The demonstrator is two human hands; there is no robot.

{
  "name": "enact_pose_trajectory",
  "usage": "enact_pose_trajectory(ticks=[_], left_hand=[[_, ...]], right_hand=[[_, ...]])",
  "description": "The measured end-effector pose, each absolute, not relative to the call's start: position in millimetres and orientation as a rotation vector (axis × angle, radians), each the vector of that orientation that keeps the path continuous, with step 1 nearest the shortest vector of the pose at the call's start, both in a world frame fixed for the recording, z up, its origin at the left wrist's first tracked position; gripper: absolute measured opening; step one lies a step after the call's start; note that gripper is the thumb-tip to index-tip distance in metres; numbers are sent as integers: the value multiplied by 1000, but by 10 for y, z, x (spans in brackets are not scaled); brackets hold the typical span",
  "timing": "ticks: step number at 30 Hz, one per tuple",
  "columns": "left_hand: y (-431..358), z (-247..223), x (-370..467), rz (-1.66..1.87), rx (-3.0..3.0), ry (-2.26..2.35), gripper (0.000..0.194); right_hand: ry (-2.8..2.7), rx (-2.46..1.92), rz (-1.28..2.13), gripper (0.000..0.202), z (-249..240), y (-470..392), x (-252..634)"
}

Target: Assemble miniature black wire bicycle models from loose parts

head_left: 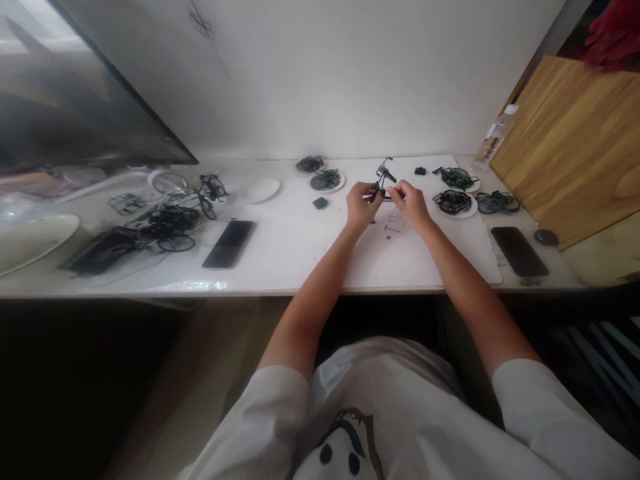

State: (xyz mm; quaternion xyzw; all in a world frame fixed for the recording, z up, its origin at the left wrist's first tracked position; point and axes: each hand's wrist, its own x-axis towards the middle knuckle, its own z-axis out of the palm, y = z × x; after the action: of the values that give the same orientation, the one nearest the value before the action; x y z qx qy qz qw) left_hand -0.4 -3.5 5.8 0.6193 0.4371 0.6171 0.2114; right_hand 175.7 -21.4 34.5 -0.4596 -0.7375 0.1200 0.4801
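A small dark model bicycle frame (384, 176) with handlebars at its top is held up over the white sheet (300, 253). My left hand (363, 203) is closed on its lower left part. On its right side, the fingers of my right hand (410, 202) are pinched together against it; whether they hold a separate small piece is too small to tell. Small loose parts (393, 229) lie on the sheet just below my hands. Nearby are a green block (320, 203) to the left and a small black part (420, 171) to the right.
White dishes with dark wheel parts (327, 179) (454, 202) flank my hands. Two phones (229, 245) (520, 251) lie left and right. A pile of model bicycles (173, 219) sits left, below a monitor (90, 87). A bottle (495, 137) stands by a wooden board (575, 147).
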Motion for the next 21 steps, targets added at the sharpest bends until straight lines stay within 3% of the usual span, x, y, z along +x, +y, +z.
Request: enact_pose_trajectory(ticks=[10,21], left_hand=[[-56,63,38,1702,1713,1176,14],[-28,56,13,1690,1746,1253,14]], right_hand=[[-1765,-1138,269,64,351,-246,1732],[-1787,-1041,444,42,317,-215,1744]])
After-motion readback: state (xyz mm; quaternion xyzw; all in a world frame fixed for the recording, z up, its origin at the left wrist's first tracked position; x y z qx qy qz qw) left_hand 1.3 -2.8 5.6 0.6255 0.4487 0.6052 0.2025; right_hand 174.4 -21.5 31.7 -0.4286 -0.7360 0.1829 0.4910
